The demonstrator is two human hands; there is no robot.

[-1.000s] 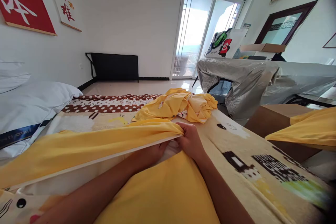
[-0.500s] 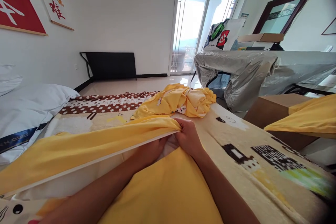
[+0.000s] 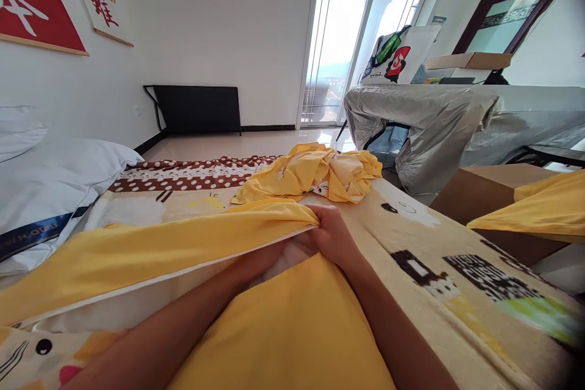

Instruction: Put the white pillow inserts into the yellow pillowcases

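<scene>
A yellow pillowcase [image 3: 150, 244] with a white inner edge lies across the bed in front of me, its opening lifted. My right hand [image 3: 336, 237] is closed on the pillowcase's upper edge at its right corner. My left hand [image 3: 256, 265] reaches inside the opening, under the lifted cloth; its fingers are hidden. A yellow cushion [image 3: 292, 329] lies between my forearms, close to me.
A crumpled yellow cloth [image 3: 320, 173] sits further up the patterned blanket [image 3: 457, 286]. White pillows [image 3: 50, 177] lie at the left. A cardboard box [image 3: 493, 195] with yellow cloth stands at the right, behind it a table under a silver cover [image 3: 439, 122].
My hands stay at the pillowcase opening. The left hand has slid a little deeper under the cloth. The view has shifted slightly.
</scene>
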